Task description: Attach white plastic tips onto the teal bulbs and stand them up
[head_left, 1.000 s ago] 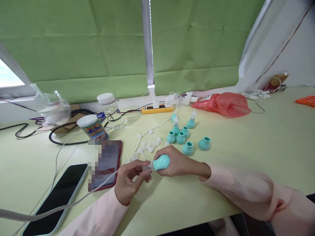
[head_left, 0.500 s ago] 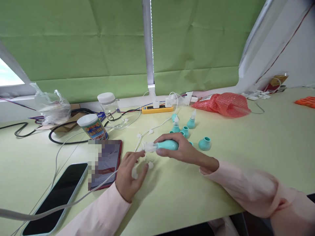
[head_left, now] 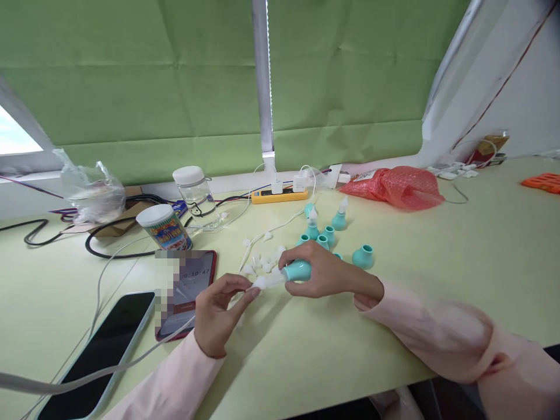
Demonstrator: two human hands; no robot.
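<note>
Pinching a milky tip [head_left: 259, 283], the left hand [head_left: 219, 315] faces a bulb [head_left: 299, 270] (glossy, rounded) the right hand [head_left: 327, 269] clasps.

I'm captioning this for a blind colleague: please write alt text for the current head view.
A person's right hand grips a teal bulb with a translucent tube while the left hand pinches a white tip at the tube's end. More teal bulbs and white pieces sit beyond on a pale table; two phones lie left.
</note>
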